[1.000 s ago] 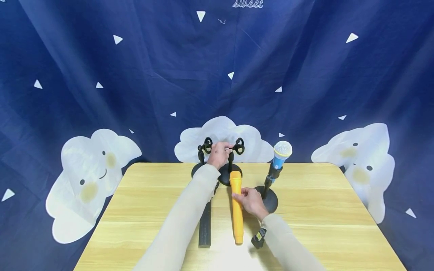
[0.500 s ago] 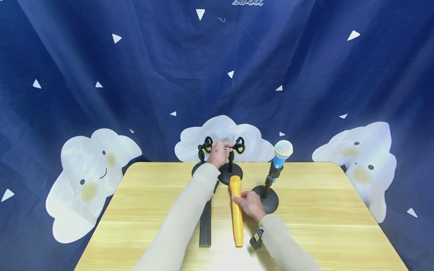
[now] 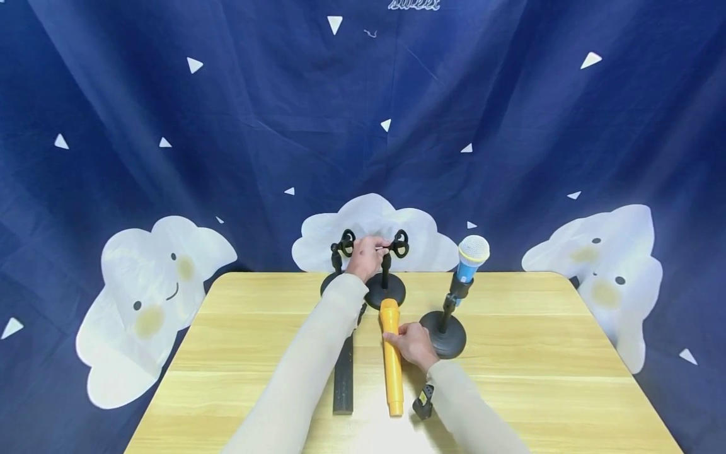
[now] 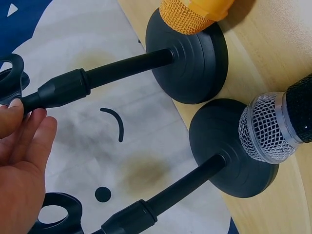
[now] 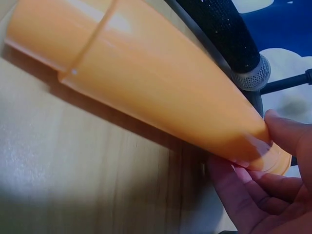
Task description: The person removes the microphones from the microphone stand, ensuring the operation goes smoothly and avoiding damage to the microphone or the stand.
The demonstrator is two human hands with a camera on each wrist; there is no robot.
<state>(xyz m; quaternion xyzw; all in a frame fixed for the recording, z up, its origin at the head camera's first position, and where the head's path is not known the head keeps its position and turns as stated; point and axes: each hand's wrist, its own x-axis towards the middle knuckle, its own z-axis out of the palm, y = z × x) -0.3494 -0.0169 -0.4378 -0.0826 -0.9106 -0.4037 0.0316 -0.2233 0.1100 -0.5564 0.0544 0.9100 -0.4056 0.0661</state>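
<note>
My left hand [image 3: 368, 255] pinches the middle black microphone stand [image 4: 112, 70] just below its clip, with fingertips and thumb at the joint. My right hand [image 3: 416, 345] grips an orange microphone [image 3: 392, 359] near its head end, the thumb on one side and the fingers on the other. In the right wrist view the orange handle [image 5: 161, 78] lies low over the wood. Left of it is a black microphone [image 3: 343, 378] with a silver mesh head [image 4: 268, 127], partly hidden by my left sleeve. Behind my left hand stands a second stand [image 4: 234, 146] with a ring clip.
To the right, a third stand [image 3: 443, 334] carries a blue microphone [image 3: 468, 258] with a white mesh head, tilted upward. The wooden table [image 3: 539, 353] ends at a dark blue curtain [image 3: 363, 126] with white cloud shapes.
My right hand has drawn the orange microphone a little toward me and slightly left, away from the middle stand's base. My left hand keeps its place on that stand.
</note>
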